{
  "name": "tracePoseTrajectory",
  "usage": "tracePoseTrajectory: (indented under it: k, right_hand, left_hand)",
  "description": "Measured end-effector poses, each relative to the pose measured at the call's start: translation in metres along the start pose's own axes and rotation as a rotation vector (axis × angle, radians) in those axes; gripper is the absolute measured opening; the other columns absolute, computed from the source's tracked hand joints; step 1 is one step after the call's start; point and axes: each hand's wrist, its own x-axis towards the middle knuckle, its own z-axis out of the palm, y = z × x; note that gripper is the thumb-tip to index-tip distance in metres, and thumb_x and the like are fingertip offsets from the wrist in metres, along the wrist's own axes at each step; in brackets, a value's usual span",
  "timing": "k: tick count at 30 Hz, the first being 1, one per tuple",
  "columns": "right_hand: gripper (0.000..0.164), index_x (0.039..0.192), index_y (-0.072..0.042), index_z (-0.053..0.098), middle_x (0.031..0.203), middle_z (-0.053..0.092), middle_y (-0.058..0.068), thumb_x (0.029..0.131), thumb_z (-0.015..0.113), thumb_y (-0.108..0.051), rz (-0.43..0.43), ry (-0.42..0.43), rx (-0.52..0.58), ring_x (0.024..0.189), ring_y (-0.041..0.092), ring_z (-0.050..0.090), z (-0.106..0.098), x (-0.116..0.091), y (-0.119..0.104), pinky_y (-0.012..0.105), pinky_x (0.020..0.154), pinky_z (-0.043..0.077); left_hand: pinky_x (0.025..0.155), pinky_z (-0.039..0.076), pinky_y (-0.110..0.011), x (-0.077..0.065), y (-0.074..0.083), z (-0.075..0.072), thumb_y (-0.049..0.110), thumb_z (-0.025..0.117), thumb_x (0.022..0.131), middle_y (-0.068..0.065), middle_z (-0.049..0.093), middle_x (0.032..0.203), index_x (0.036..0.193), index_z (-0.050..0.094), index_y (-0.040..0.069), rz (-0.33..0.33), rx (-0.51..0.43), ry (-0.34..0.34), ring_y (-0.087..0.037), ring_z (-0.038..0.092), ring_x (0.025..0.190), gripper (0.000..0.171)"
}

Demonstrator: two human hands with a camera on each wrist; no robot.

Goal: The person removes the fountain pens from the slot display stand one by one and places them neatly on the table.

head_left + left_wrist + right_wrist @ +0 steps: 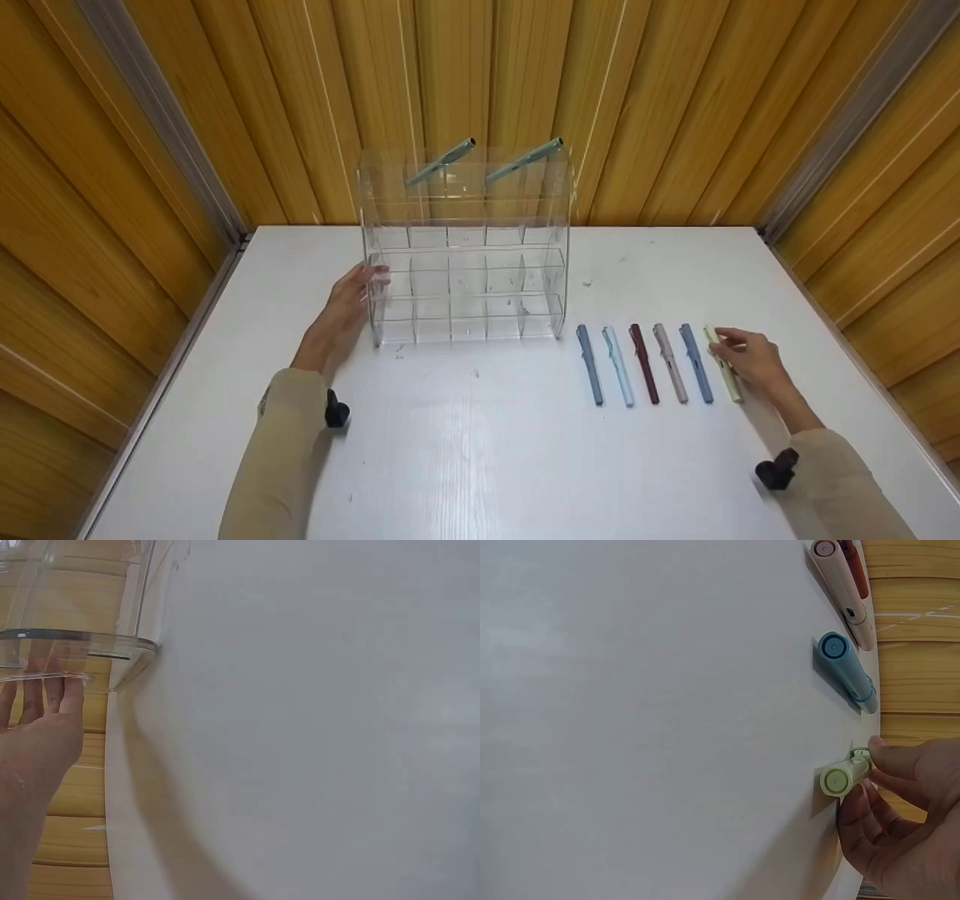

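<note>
A clear acrylic pen rack point(466, 281) with rows of compartments stands toward the back of the white table. My left hand point(346, 304) holds the rack's left side edge, and in the left wrist view its fingers show partly through the clear plastic. Two teal pens lean in the rack's top row, a left one point(441, 162) and a right one point(525, 160). At the right, my right hand point(756, 361) pinches a light green pen point(838, 780) near its clip end, thumb on one side and fingers on the other. The pen's far end points toward the table's front.
Left of the light green pen lie a blue pen point(697, 364), a grey-beige pen point(670, 364), a dark red pen point(643, 365), a light blue pen point(619, 367) and a grey-blue pen point(589, 366), side by side. Wood-patterned walls point(675, 112) border the table point(465, 465).
</note>
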Motion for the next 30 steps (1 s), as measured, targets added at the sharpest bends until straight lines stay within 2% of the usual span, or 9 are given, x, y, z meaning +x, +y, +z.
tracePoseTrajectory:
  k: [3, 5, 10, 14, 19, 22, 26, 28, 30]
  right_hand:
    - [0.051, 0.143, 0.015, 0.046, 0.123, 0.059, 0.038, 0.105, 0.058, -0.017, 0.008, 0.001, -0.010, 0.118, 0.055, 0.058, 0.000, -0.001, 0.001, 0.009, 0.067, 0.048]
    - [0.051, 0.143, 0.015, 0.046, 0.123, 0.059, 0.038, 0.105, 0.057, -0.017, 0.016, -0.003, -0.014, 0.118, 0.055, 0.058, -0.001, -0.002, 0.002, 0.008, 0.068, 0.047]
    - [0.056, 0.144, 0.016, 0.042, 0.125, 0.057, 0.040, 0.107, 0.055, -0.023, 0.042, -0.025, -0.014, 0.120, 0.056, 0.057, -0.002, -0.005, 0.001, 0.009, 0.068, 0.048]
    - [0.060, 0.146, 0.016, 0.039, 0.129, 0.054, 0.041, 0.109, 0.049, -0.030, 0.060, -0.040, 0.002, 0.120, 0.054, 0.056, -0.004, -0.005, -0.002, 0.015, 0.070, 0.055]
    - [0.060, 0.146, 0.017, 0.039, 0.129, 0.053, 0.042, 0.110, 0.045, -0.032, 0.076, -0.037, 0.007, 0.110, 0.045, 0.061, -0.007, -0.003, -0.006, 0.020, 0.069, 0.057]
    - [0.057, 0.143, 0.016, 0.044, 0.127, 0.056, 0.041, 0.109, 0.046, -0.030, 0.036, 0.007, -0.013, 0.108, 0.048, 0.063, -0.009, -0.002, -0.010, 0.015, 0.068, 0.053]
    - [0.047, 0.136, 0.013, 0.055, 0.121, 0.063, 0.038, 0.107, 0.053, -0.024, -0.056, 0.091, -0.024, 0.107, 0.051, 0.065, -0.011, 0.002, -0.026, 0.008, 0.068, 0.046]
    - [0.045, 0.134, 0.011, 0.057, 0.119, 0.064, 0.036, 0.106, 0.054, -0.024, -0.088, 0.105, -0.007, 0.104, 0.047, 0.067, -0.013, 0.007, -0.038, 0.008, 0.067, 0.047]
    - [0.045, 0.136, 0.010, 0.057, 0.120, 0.064, 0.035, 0.107, 0.054, -0.024, -0.112, 0.095, 0.018, 0.100, 0.037, 0.069, -0.014, 0.012, -0.051, 0.008, 0.067, 0.050]
  left_hand:
    - [0.131, 0.014, -0.047, 0.003, 0.003, 0.000, 0.044, 0.048, 0.107, -0.014, 0.036, 0.163, 0.162, 0.025, 0.013, 0.024, -0.008, -0.023, -0.027, 0.026, 0.155, 0.067]
    - [0.131, 0.014, -0.048, 0.004, 0.006, -0.001, 0.044, 0.047, 0.108, -0.015, 0.037, 0.163, 0.163, 0.021, 0.010, 0.023, 0.018, -0.041, -0.029, 0.026, 0.155, 0.069]
    - [0.132, 0.009, -0.049, 0.010, 0.014, 0.000, 0.045, 0.043, 0.109, -0.013, 0.032, 0.166, 0.163, 0.018, 0.009, 0.016, 0.022, -0.068, -0.028, 0.020, 0.158, 0.070]
    - [0.131, 0.007, -0.051, 0.016, 0.022, 0.004, 0.048, 0.047, 0.107, -0.013, 0.031, 0.165, 0.161, 0.026, 0.009, 0.044, -0.010, -0.030, -0.027, 0.025, 0.156, 0.069]
    - [0.131, 0.009, -0.053, 0.018, 0.023, 0.006, 0.044, 0.050, 0.107, -0.016, 0.033, 0.162, 0.157, 0.035, 0.007, 0.054, -0.018, 0.021, -0.028, 0.032, 0.150, 0.064]
    - [0.131, 0.011, -0.053, 0.017, 0.020, 0.004, 0.045, 0.047, 0.107, -0.014, 0.032, 0.163, 0.150, 0.045, 0.008, 0.066, 0.018, 0.032, -0.029, 0.033, 0.150, 0.057]
    - [0.130, 0.016, -0.053, 0.014, 0.015, 0.004, 0.049, 0.044, 0.107, -0.008, 0.027, 0.168, 0.128, 0.059, 0.017, 0.094, 0.061, 0.044, -0.030, 0.034, 0.149, 0.041]
    - [0.129, 0.020, -0.052, 0.015, 0.013, 0.004, 0.049, 0.042, 0.106, -0.009, 0.027, 0.168, 0.122, 0.061, 0.018, 0.115, 0.063, 0.053, -0.031, 0.036, 0.147, 0.039]
    - [0.127, 0.025, -0.052, 0.016, 0.012, 0.007, 0.050, 0.041, 0.106, -0.012, 0.031, 0.164, 0.126, 0.060, 0.017, 0.129, 0.062, 0.064, -0.030, 0.038, 0.144, 0.042]
